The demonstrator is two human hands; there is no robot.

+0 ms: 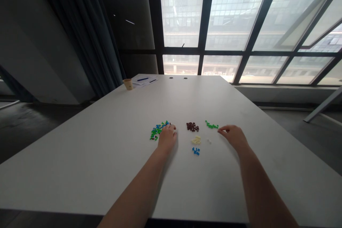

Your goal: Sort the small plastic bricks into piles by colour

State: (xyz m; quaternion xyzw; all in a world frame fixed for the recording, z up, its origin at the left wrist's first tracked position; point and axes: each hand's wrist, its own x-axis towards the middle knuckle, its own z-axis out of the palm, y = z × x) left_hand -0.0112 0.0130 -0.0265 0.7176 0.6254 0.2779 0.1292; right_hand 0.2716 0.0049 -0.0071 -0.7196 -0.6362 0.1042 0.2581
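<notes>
My left hand (168,136) rests at the right side of a mixed pile of small green and blue bricks (156,132). Its fingers are bent, and whatever lies under them is hidden. At the right end of a row of green bricks (212,125), my right hand (234,136) has thumb and forefinger pinched together; anything between the tips is too small to name. Between the hands lie a heap of dark brown bricks (192,127), a small group of cream bricks (196,139), several blue bricks (196,151) and a few white pieces (209,141).
The white table (107,156) stretches toward the windows. On its far left stand a tan cup (128,84) and papers (139,82) with a blue pen (142,79). Two small dark discs, a left one (171,77) and a right one (185,78), are at the far edge.
</notes>
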